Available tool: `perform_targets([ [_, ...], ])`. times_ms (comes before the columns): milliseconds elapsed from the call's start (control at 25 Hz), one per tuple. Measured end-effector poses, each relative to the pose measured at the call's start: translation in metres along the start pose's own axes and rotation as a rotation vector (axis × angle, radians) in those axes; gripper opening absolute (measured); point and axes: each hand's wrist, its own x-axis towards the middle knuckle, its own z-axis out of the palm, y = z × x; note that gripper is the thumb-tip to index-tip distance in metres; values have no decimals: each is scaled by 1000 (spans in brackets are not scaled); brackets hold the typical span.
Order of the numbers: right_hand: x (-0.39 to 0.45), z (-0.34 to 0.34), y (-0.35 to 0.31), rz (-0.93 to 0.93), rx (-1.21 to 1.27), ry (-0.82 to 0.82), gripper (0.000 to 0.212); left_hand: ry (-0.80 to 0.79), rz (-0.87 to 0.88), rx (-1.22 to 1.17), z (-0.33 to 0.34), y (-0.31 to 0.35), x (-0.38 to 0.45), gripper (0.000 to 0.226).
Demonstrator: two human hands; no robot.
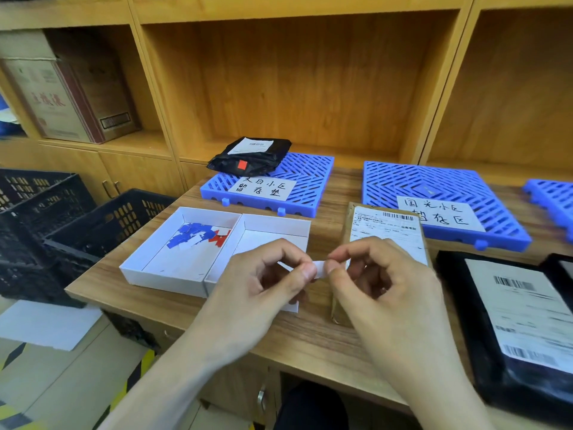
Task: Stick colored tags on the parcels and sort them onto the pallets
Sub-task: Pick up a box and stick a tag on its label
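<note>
My left hand (263, 274) and right hand (381, 271) meet above the middle of the bench (173, 308), both pinching one small tag (319, 269) between thumb and fingertips — only its white side shows, so I cannot tell its colour; it looks as if I am peeling the backing. Just under my right hand lies a brown parcel (384, 231), label up, with no tag visible on it; I judge it the one to be tagged next. One job looks done: a black parcel (251, 156) with a red tag (242, 165) sits on the left pallet (310, 181) at the bench's far edge. The middle pallet (434, 187) holds only a handwritten sign, and a third pallet (555, 197) shows at the far right corner. Another black parcel (508, 324) waits at the right edge, untagged as far as I see. A white tray (161, 268) near the left edge holds blue and red tags — plenty is left.
</note>
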Motion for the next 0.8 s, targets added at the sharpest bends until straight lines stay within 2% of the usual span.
perform_targets([
  [360, -18, -33, 11, 4, -139, 23, 12, -56, -23, 25, 29, 8, -11, 9],
  [520, -25, -42, 27, 12, -247, 83, 5, 68, -54, 132, 36, 3, -9, 10],
  [640, -35, -43, 47, 28, -297, 138, 6, 167, 11, 259, 44, -1, -6, 7],
  [800, -46, -36, 70, 12, -234, 201, 11, 104, 159, 403, 59, -10, 0, 27],
])
